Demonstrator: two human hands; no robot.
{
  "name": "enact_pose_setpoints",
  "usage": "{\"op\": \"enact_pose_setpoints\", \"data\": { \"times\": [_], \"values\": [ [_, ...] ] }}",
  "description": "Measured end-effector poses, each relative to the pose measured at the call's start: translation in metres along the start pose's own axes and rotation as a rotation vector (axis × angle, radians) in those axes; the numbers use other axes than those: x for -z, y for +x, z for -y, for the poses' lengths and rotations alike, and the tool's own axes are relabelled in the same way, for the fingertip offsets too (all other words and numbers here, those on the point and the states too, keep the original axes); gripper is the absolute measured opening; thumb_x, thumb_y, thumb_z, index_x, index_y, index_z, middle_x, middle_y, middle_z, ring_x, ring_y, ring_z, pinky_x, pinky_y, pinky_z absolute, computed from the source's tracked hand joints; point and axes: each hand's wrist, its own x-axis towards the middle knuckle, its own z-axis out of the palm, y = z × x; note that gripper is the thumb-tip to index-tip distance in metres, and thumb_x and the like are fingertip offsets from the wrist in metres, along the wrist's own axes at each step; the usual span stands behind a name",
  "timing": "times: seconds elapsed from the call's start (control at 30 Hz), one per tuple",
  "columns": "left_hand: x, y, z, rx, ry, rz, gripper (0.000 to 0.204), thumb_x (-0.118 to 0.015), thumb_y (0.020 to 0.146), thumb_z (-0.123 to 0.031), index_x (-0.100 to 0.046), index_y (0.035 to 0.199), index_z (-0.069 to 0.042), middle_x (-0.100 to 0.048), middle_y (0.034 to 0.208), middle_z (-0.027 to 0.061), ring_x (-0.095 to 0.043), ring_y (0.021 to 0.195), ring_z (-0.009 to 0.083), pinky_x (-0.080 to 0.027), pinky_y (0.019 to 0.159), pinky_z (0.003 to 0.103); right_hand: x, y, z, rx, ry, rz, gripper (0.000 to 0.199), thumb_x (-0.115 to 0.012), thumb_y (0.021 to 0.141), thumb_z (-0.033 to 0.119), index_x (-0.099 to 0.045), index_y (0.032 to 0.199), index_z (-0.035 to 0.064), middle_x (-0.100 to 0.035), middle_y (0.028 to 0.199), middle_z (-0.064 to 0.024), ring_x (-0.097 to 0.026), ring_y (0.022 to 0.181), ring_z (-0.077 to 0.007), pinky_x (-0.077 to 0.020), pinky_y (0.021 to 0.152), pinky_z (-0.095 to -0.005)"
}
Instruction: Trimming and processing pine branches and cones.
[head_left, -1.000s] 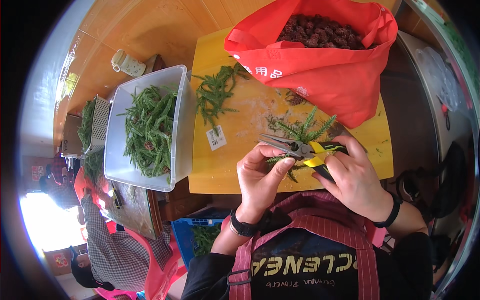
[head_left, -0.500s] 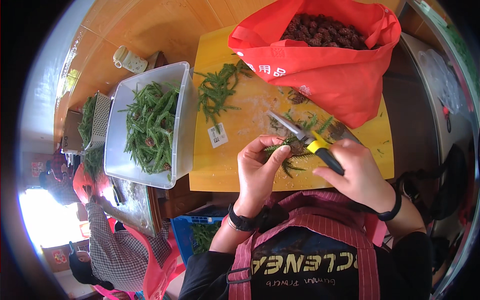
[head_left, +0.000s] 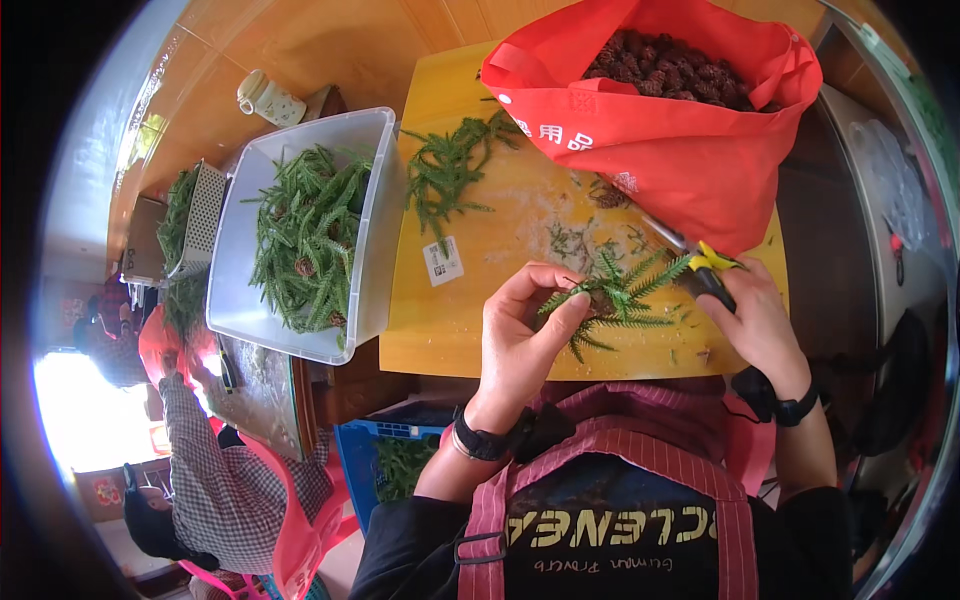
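My left hand [head_left: 530, 330] pinches a sprig of green artificial pine [head_left: 625, 300] between thumb and fingers, above the table's near side. Its needled branches fan out to the right; a brownish centre shows partly by my thumb. Closed around yellow-and-black handles, my right hand [head_left: 757, 320] holds a pair of scissors [head_left: 710, 275] just right of the sprig. The blades point up and left, toward the red bag's lower edge. Loose green clippings [head_left: 570, 242] lie beyond the sprig, and a brown pine cone [head_left: 606, 194] rests by the bag.
A red cloth bag [head_left: 690, 160] full of pine cones stands at the back right of the yellow table [head_left: 440, 340]. To the left is a clear plastic bin [head_left: 372, 260] of green sprigs. More greenery [head_left: 450, 180] and a white label lie between. A co-worker [head_left: 225, 490] sits at far left.
My right hand has moved the scissors right, away from the sprig. The sprig's branches now stand spread and more visible in my left hand. The view has shifted slightly.
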Motion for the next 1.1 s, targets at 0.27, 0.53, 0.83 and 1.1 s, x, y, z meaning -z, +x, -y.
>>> {"op": "enact_pose_setpoints", "data": {
  "times": [0.27,0.53,0.83,1.1],
  "values": [
    [-0.003,-0.002,-0.008,0.065,0.031,0.014,0.013,-0.060,0.082,-0.001,-0.056,0.094,0.002,-0.056,0.093,0.0024,-0.055,0.082,0.0078,-0.046,0.074,0.021,-0.011,0.002,-0.007,0.042,-0.081,-0.102,0.021,-0.066,0.073,0.016,-0.056,0.077,-0.0020,-0.057,0.078,-0.0166,-0.051,0.085,-0.0349,-0.0410,0.076,-0.0417],
    [0.000,-0.001,-0.015,0.134,0.083,0.078,0.014,-0.060,0.084,-0.008,-0.059,0.095,0.001,-0.058,0.088,0.0005,-0.053,0.077,0.0044,-0.044,0.069,0.019,0.037,0.007,0.031,0.243,0.334,-0.030,0.022,-0.071,0.065,0.013,-0.057,0.073,-0.0021,-0.053,0.067,-0.0119,-0.055,0.073,-0.0316,-0.0453,0.077,-0.0380],
    [0.002,-0.002,-0.015,0.167,0.083,0.164,0.009,-0.054,0.085,-0.003,-0.057,0.092,0.001,-0.063,0.088,0.0093,-0.054,0.071,0.0076,-0.045,0.063,0.021,0.046,0.007,0.025,0.301,0.394,0.081,0.027,-0.068,0.065,0.022,-0.059,0.073,-0.0018,-0.055,0.065,-0.0106,-0.056,0.070,-0.0343,-0.0454,0.081,-0.0407],
    [0.002,-0.003,-0.017,0.196,0.018,0.204,0.016,-0.060,0.085,-0.011,-0.060,0.096,0.001,-0.061,0.083,-0.0004,-0.053,0.072,0.0025,-0.044,0.064,0.018,0.049,0.007,0.025,0.302,0.463,0.124,0.028,-0.068,0.066,0.024,-0.061,0.074,-0.0020,-0.055,0.063,-0.0101,-0.056,0.067,-0.0326,-0.0456,0.080,-0.0401]
  ]
}}
